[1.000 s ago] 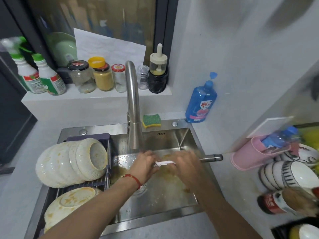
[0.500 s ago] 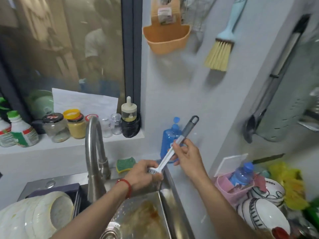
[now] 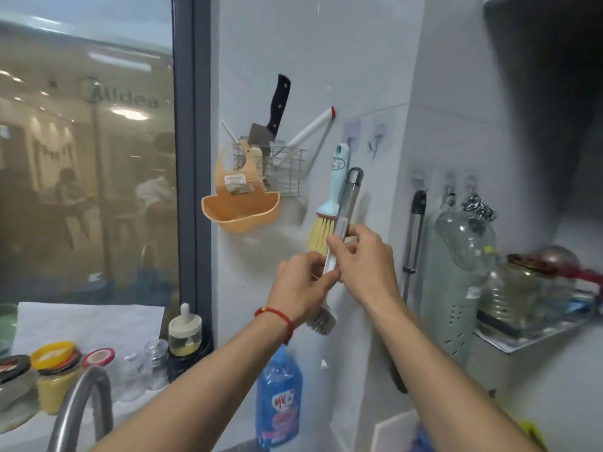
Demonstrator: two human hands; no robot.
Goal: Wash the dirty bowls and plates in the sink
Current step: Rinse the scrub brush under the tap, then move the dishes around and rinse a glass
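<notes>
Both my hands hold a long dish brush upright against the white wall. Its grey handle loop points up near the wall hooks and its bristle head hangs below my hands. My right hand grips the white shaft in the middle. My left hand, with a red string at the wrist, pinches the shaft just below it. The sink, bowls and plates are out of view; only the top of the faucet shows at the lower left.
A light blue hand broom hangs right behind the brush. An orange holder, a wire rack with a knife, empty hooks, a blue soap bottle, sill jars and a glass-jar shelf surround it.
The view has swung up from the sink to the wall. Both hands lifted the brush out of the sink and raised it upright to the hooks beside the blue broom.
</notes>
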